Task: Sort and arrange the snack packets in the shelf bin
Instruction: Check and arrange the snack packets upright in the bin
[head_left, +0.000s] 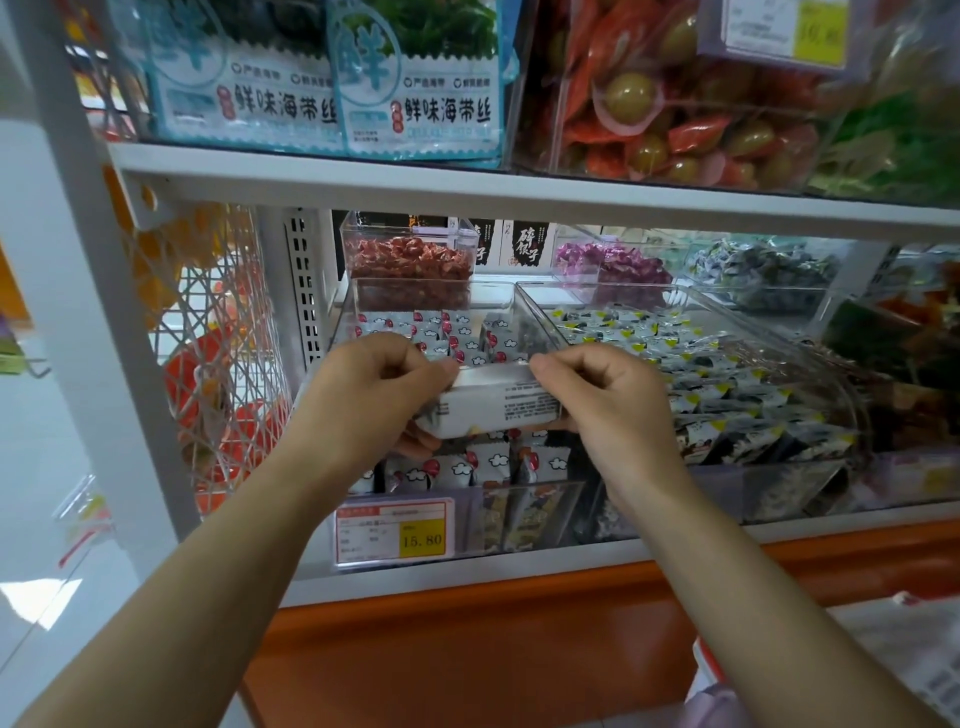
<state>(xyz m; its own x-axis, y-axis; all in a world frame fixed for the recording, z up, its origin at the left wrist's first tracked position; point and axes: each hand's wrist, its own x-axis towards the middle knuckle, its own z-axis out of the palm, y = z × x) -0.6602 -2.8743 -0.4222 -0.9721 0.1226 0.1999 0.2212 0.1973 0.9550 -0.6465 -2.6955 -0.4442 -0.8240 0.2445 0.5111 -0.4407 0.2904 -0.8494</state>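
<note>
Pinching a packet (493, 405) at both ends, left hand (374, 384) and right hand (597, 397) hold it over the bin (550, 512), near its front edge.

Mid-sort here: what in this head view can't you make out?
Head view only.
White packet: front face turned away; ends covered by left hand and right hand.
Clear bin: packets under the hands hidden by them.
Price label: small print too small; only 15.80 reads.
Upper-shelf tag: blurred, cut by top edge.

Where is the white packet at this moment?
Head view, centre: the white packet, gripped by left hand and right hand, over the cloud-print bin.
</note>
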